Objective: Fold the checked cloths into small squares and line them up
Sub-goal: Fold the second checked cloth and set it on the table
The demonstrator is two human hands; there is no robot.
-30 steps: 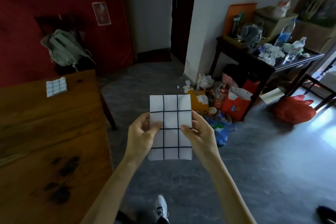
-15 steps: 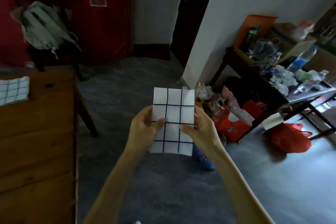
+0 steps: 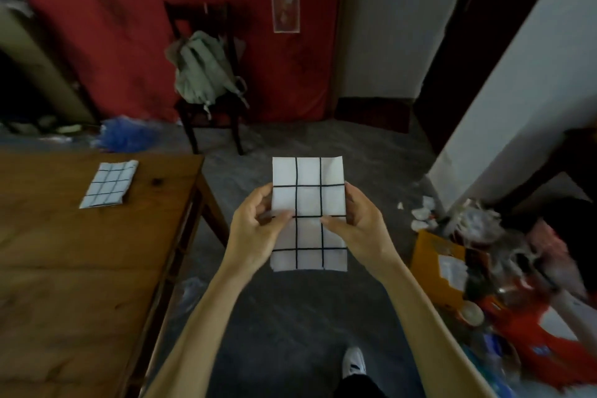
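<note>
Holding: the person holds one checked cloth (image 3: 309, 213) in the air in front of the body, above the floor (image 3: 290, 317), not over the bench (image 3: 80, 268).
Cloth shape: it is already folded to a tall rectangle, three checks wide and four high; its long axis runs away from the person, the far end up.
Left hand: the left hand (image 3: 258, 229) pinches the left edge near the middle, the thumb on the front face, the other fingers behind the cloth.
Right hand: the right hand (image 3: 358, 223) pinches the right edge at the same height, the thumb on the front pointing inward; the two thumb tips are near each other but apart.
Key relation: both hands sit at the middle of the long axis, so one half of the cloth stands above them and one half hangs below. Judged from this, the next fold goes across this middle line to give a small square.
Other cloth: a folded cloth (image 3: 109, 183) lies flat on the bench, well to the left of the hands; the left hand is the nearer one.
Placing: the held cloth probably belongs just beside that one, to make the line.
</note>
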